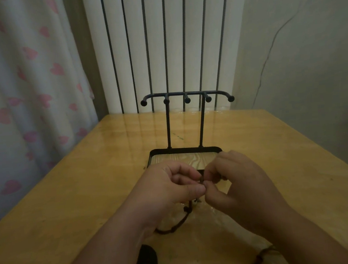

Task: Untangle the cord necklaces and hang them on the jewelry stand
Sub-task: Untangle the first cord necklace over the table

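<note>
Cord necklace [174,227], dark brown, lies on the tabletop [79,192], running from near-left up and rightward into the hands. Left hand [169,187] and right hand [236,183] each pinch its far end, fingertips touching. Just beyond, the jewelry stand [186,93] holds its bar left to right.

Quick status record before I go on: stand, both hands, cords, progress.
stand: upright on the table, five hooks all bare
left hand: pinches the cord in front of the stand's base
right hand: pinches the same cord, fingertips against the left's
cord: trails from the pinch down to the table, knots visible
second cord: lies by the right forearm, partly cut off
hung: none yet
</note>
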Demonstrator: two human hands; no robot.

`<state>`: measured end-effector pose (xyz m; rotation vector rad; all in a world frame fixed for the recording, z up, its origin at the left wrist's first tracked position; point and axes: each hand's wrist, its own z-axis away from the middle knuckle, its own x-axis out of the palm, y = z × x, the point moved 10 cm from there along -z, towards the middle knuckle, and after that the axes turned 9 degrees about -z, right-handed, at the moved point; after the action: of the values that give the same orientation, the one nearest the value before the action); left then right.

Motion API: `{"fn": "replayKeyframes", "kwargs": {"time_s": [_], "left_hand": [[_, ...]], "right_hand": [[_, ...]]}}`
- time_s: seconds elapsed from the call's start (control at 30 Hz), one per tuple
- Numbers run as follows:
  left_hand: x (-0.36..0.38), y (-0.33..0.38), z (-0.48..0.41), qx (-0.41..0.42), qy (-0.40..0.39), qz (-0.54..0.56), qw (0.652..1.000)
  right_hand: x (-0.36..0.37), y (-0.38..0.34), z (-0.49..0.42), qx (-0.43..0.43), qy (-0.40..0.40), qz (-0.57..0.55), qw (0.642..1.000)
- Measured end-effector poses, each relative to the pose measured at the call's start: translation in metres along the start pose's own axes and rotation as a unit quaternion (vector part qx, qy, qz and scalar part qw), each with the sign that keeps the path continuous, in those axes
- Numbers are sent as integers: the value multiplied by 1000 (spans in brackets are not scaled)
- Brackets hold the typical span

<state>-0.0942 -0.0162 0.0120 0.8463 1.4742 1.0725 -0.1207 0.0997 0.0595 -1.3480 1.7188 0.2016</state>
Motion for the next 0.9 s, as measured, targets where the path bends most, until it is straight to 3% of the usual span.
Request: {"fn": "replayKeyframes", "kwargs": {"time_s": [0.17, 0.37, 0.5, 0.63, 0.9], "left_hand": [[4, -3, 0, -6, -18, 78, 997], [0, 13, 0, 63, 20, -16, 998], [-6, 19, 2, 87, 50, -42, 994], [1, 17, 1, 83, 21, -63, 994], [-5, 16, 0, 91, 34, -24, 995]], "right_hand": [[-2, 3, 1, 23, 14, -56, 998], [0, 13, 3, 76, 36, -221, 972], [1, 12, 3, 80, 29, -233, 969], [1, 13, 2, 82, 25, -241, 967], [1, 11, 2, 65, 18, -235, 970]]}}
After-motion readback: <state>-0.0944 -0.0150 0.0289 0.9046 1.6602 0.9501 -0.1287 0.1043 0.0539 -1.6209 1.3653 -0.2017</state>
